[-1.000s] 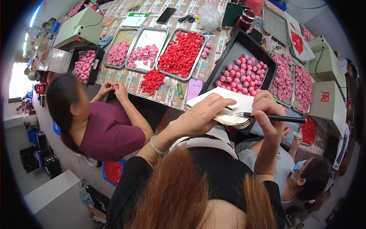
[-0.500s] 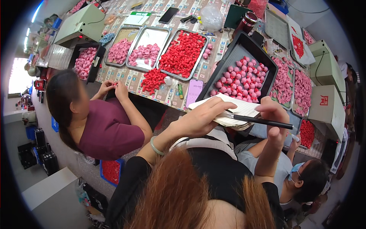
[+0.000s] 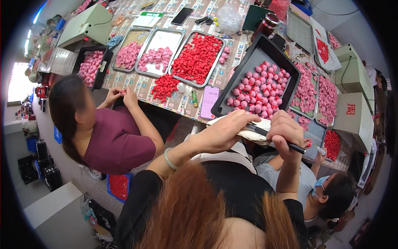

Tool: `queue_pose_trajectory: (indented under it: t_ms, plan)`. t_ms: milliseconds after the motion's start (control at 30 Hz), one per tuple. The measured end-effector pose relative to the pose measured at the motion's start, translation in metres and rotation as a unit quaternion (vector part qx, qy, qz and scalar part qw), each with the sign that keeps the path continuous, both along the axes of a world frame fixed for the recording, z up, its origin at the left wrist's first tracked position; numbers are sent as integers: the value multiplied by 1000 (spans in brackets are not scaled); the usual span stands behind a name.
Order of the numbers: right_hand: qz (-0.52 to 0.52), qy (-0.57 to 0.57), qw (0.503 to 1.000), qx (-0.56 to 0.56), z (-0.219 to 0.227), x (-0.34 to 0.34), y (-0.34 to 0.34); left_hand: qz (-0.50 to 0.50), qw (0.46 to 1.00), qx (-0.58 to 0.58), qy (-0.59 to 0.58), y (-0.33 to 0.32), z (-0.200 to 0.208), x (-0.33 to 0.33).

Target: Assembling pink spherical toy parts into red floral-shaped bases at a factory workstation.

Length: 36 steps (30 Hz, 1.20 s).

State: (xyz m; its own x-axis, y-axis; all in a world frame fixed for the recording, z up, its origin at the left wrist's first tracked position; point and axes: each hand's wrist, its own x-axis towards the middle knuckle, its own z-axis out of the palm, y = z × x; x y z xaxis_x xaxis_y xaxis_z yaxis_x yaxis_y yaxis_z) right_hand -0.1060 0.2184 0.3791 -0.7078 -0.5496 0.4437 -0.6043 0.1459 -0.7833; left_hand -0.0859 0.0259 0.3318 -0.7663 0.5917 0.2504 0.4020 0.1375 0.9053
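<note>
My left hand (image 3: 224,132), with a pale bangle on its wrist, grips a small open notebook (image 3: 262,124) by its left side. Its fingers lie over the page, close to one end of a black pen (image 3: 296,147). Around the pen's middle my right hand (image 3: 286,132) is closed, over the notebook's right edge. The pen slants down to the right, its far end sticking out below my right hand. Just beyond the notebook stands a black tray (image 3: 224,98) of pink balls (image 3: 265,85) with red pieces among them.
A person in a maroon top (image 3: 118,139) sits to the left, working small pieces. At right sits a masked person in grey (image 3: 296,178). Metal trays of red pieces (image 3: 195,58) and pink pieces (image 3: 155,58), a lilac-screened phone (image 3: 210,101) and a glue stick-like green tube (image 3: 194,98) lie on the table.
My right hand has come down and left and closed around the pen, where its fingers were raised and apart before. The left hand keeps its hold on the notebook.
</note>
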Motion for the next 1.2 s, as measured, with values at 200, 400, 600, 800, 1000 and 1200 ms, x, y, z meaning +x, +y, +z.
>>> queue_pose_trajectory:
  t_ms: [200, 400, 600, 800, 1000, 1200]
  plan:
    - [-9, 4, 1000, 28, -5, -2, -4, 8, 1000, -2, -15, 2, 0, -3]
    - [-173, -25, 934, -312, -15, -5, 32, 73, 989, 73, -109, 3, -16, -7]
    - [-374, -203, 880, -210, -40, -18, 46, 115, 833, 342, -420, -13, -27, -21]
    - [-181, -505, 769, -347, -135, -13, -11, 117, 826, 359, -418, 5, -16, -33]
    - [-40, -610, 648, -454, -143, -17, -27, 48, 843, 348, -408, 6, -10, -36]
    - [134, -627, 568, -516, -150, -16, -39, 67, 839, 364, -398, 5, -18, -35]
